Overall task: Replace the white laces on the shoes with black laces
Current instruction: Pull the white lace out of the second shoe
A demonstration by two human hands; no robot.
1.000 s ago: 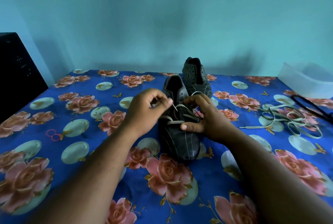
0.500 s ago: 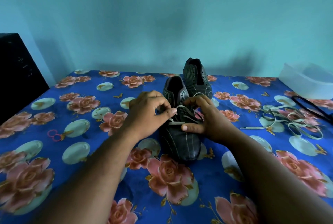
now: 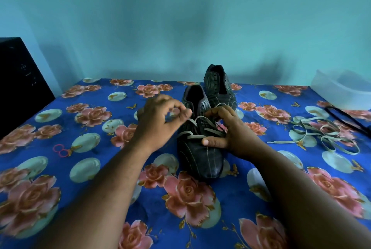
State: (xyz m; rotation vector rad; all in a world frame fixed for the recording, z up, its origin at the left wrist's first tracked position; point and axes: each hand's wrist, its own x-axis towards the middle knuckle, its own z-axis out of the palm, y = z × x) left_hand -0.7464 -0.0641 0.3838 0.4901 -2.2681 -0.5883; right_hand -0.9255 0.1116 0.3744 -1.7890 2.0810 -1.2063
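Observation:
A dark shoe (image 3: 200, 154) stands in the middle of the floral bed cover, toe towards me, with a white lace (image 3: 197, 135) threaded through its lower eyelets. My left hand (image 3: 158, 122) hovers at the shoe's left side and pinches a strand of that lace between thumb and forefinger. My right hand (image 3: 228, 130) grips the shoe's right side, thumb pressed across the vamp. A second dark shoe (image 3: 218, 88) without a lace stands just behind. A loose white lace (image 3: 325, 134) lies in a heap to the right, and a black lace (image 3: 349, 120) lies beyond it.
A translucent plastic container (image 3: 341, 92) sits at the far right by the wall. A black box (image 3: 18, 84) stands at the left edge. Two small pink rings (image 3: 60, 150) lie on the blue floral cover (image 3: 100, 168).
My left hand has lifted slightly up and left, drawing the white lace strand out from the shoe. My right hand has stayed on the shoe.

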